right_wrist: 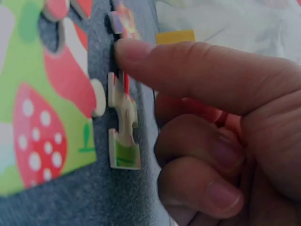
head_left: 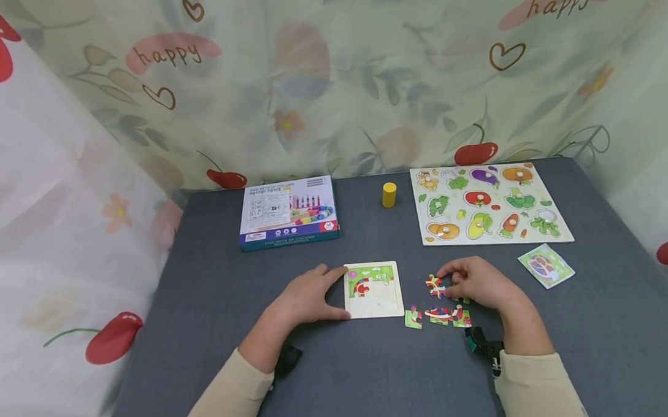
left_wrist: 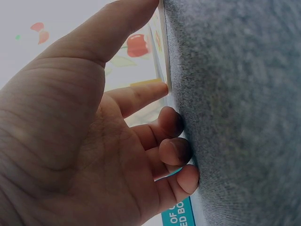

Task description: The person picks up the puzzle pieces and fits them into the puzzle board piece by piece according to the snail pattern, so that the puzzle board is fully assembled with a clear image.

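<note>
My left hand (head_left: 315, 296) rests at the left side of a square puzzle tray (head_left: 399, 292), index fingertip by the upper corner and thumb by the lower one. In the left wrist view its other fingertips (left_wrist: 188, 179) rest against the grey cloth. Partly assembled pieces (head_left: 377, 273) fill the tray's top and left. Right of the tray, my right hand (head_left: 477, 283) pinches a colourful jigsaw piece (head_left: 433, 285) at its right edge, low over the table; its index finger is hidden in the right wrist view. Several loose jigsaw pieces (head_left: 439, 316) lie just below.
A boxed bead set (head_left: 287, 213) lies at the back left, near a yellow cylinder (head_left: 389, 195). A vegetable peg board (head_left: 491, 206) lies at the back right. A small square picture card (head_left: 546, 266) sits right of my right hand. A patterned curtain (head_left: 335, 79) hangs behind the table.
</note>
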`<state>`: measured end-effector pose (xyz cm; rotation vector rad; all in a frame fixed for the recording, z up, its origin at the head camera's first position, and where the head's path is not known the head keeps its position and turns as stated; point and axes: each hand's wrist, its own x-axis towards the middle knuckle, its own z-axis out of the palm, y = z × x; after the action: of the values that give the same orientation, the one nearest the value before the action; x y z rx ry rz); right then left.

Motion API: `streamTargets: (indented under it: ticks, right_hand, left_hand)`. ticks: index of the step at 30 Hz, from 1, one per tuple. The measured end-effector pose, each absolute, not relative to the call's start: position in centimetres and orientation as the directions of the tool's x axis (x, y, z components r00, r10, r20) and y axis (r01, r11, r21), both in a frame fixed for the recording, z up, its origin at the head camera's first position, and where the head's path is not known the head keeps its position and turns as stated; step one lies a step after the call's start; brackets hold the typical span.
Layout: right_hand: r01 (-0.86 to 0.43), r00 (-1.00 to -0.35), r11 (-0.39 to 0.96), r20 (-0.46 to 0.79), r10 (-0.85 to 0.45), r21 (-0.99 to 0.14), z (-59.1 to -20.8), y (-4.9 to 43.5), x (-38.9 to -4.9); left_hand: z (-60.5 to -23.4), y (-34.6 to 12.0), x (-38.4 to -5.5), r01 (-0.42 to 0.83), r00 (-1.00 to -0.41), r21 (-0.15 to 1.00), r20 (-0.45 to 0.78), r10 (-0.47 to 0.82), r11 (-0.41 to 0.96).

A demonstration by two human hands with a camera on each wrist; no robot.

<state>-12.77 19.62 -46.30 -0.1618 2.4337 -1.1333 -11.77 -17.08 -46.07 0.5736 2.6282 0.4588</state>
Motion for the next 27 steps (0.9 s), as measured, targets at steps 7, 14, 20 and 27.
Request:
streamTargets:
  ticks: [7, 14, 20, 27]
  right_hand:
    - [0.049, -0.912, 0.634, -0.294, -0.287, -0.772, -44.9, 19.3, -12.5]
    - [0.030, -0.925, 0.599, -0.249, -0.286, -0.800, -42.5, 18.9, -11.9]
    - [0.009, -0.938, 0.600, -0.214, -0.272, -0.800, -40.7, 18.3, -11.3]
    - [-0.058, -0.938, 0.590, -0.158, -0.308, -0.805, -39.2, 17.7, -11.0]
  left_hand:
    - [-45.9, -17.0, -11.8, 0.311, -0.831, 0.397, -0.327, 0.449, 0.864]
    - [-45.8, -17.0, -11.7, 0.318, -0.832, 0.389, -0.323, 0.451, 0.865]
    - [-45.8, -17.0, -11.7, 0.322, -0.832, 0.391, -0.318, 0.455, 0.862]
    - [-45.8, -17.0, -11.7, 0.315, -0.832, 0.392, -0.324, 0.450, 0.864]
